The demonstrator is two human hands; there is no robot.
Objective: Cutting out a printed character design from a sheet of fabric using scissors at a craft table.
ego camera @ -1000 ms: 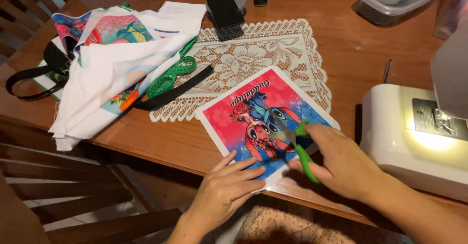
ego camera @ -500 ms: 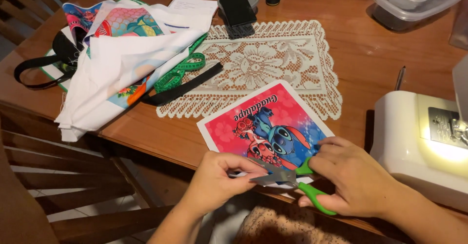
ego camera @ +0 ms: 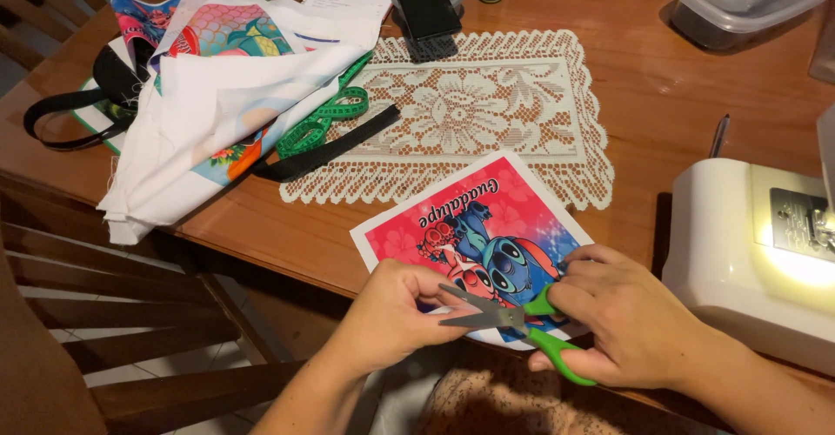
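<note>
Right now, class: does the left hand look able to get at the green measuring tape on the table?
Probably yes. The left hand steadies the printed picture; only bare table and a black strap lie before the green measuring tape.

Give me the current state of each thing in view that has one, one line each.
Scissors: blades open, held by right hand.
Printed sheet: flat at the table edge, held by left hand.
Sewing machine: lamp lit.
Phone: screen dark.
Plastic container: lid on.
Fabric pile: crumpled.
Lace runner: spread flat.
</note>
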